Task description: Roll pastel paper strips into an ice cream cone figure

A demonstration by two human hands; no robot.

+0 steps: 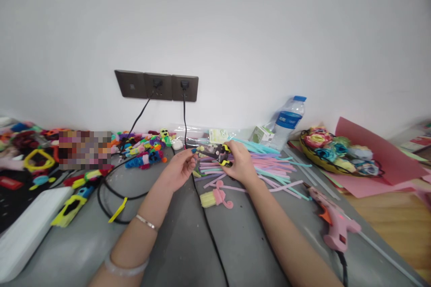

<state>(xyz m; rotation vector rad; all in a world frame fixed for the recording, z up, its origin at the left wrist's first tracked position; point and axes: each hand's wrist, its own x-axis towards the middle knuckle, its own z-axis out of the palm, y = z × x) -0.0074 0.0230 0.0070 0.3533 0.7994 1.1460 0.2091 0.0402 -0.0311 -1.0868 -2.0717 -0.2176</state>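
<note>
Black-and-yellow pliers are in my right hand, its fingers wrapped round the handles and the jaws pointing left. My left hand pinches a small blue piece close to the jaw tips; its exact kind is too small to make out. Below the hands, a small pipe-cleaner figure in pink and pale yellow lies on the grey table. Behind and right of my right hand spreads a pile of pastel pipe cleaners in pink, purple and turquoise.
A pink glue gun lies at the right. Behind it are a basket of fabric flowers and a water bottle. Black cables cross the table from the wall sockets. Colourful pipe-cleaner figures and a white box occupy the left.
</note>
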